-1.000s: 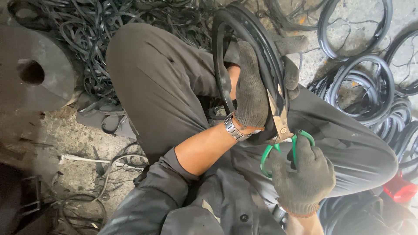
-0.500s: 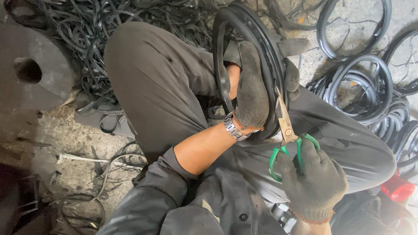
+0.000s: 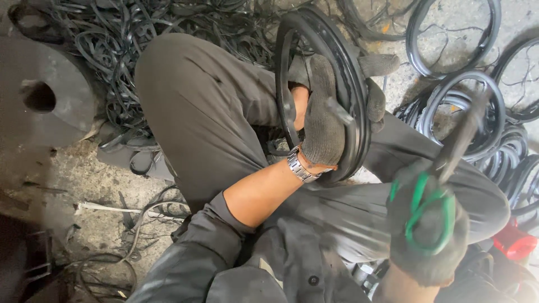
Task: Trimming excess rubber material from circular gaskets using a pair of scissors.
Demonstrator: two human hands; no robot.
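Head view, looking down at your lap as you sit on a concrete floor (image 3: pixel 90 185). Your left hand (image 3: pixel 325 123), in a grey knit glove, closes its fingers around a black rubber ring (image 3: pixel 353 95) and holds it upright against your left knee; the glove's fingertips show past the ring's far edge. A metal watch (image 3: pixel 300 165) sits on that wrist, and the forearm is bare below a rolled grey sleeve.

Your right hand (image 3: pixel 429 235), also gloved, is low on the right and blurred. Its fingers grip the green handles of scissors (image 3: pixel 443 185), whose blades point up and away, apart from the ring. You cannot tell whether the blades are parted.

A tangle of black rubber strips (image 3: pixel 140 39) lies beyond your knees. More black rings (image 3: pixel 466 106) are stacked on the right. A round dark metal disc (image 3: pixel 39 101) with a hole lies on the left. A red object (image 3: pixel 514 241) shows at the right edge.
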